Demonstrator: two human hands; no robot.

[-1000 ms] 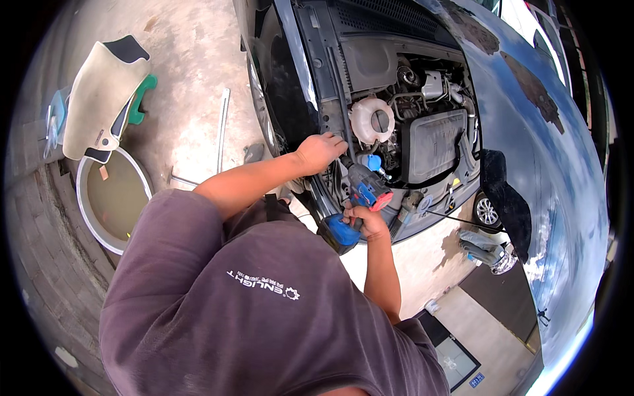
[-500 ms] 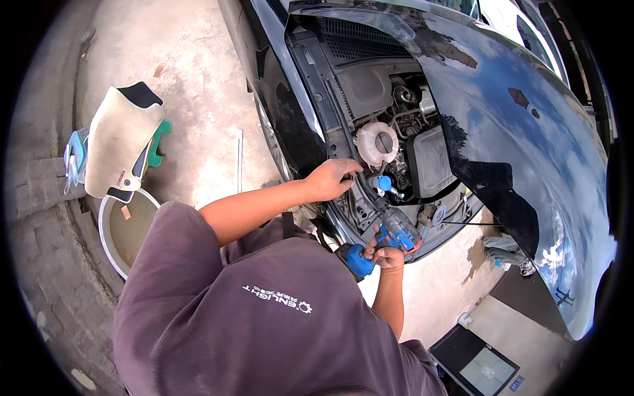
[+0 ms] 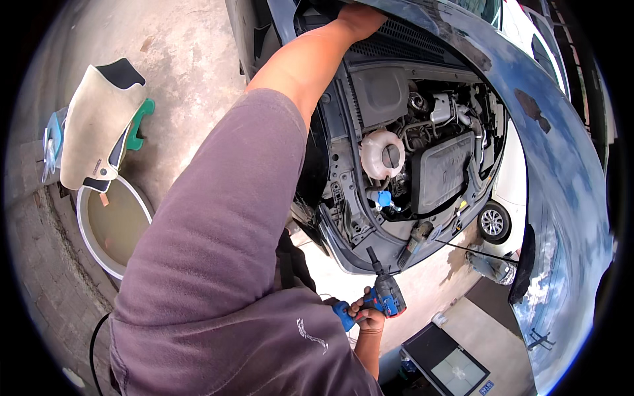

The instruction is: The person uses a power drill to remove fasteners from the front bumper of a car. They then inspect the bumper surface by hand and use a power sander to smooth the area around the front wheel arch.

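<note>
My left arm reaches up and away from me, and my left hand (image 3: 360, 16) rests at the edge of the raised dark hood (image 3: 528, 112); its fingers are hidden by the hood. My right hand (image 3: 368, 317) is low, near my purple shirt, closed around a blue cordless driver (image 3: 388, 295). The driver's black bit points up toward the front lip of the open engine bay (image 3: 370, 244) and stays clear of it.
Inside the bay sit a white reservoir (image 3: 382, 153), a blue cap (image 3: 382, 198) and a dark engine cover (image 3: 444, 173). On the concrete to the left are a round basin of murky liquid (image 3: 109, 228) and a beige panel (image 3: 99, 125). A flat framed box (image 3: 449, 360) lies lower right.
My left hand has left the front of the engine bay and risen to the hood edge. My right hand has drawn the driver back and down, away from the bay.
</note>
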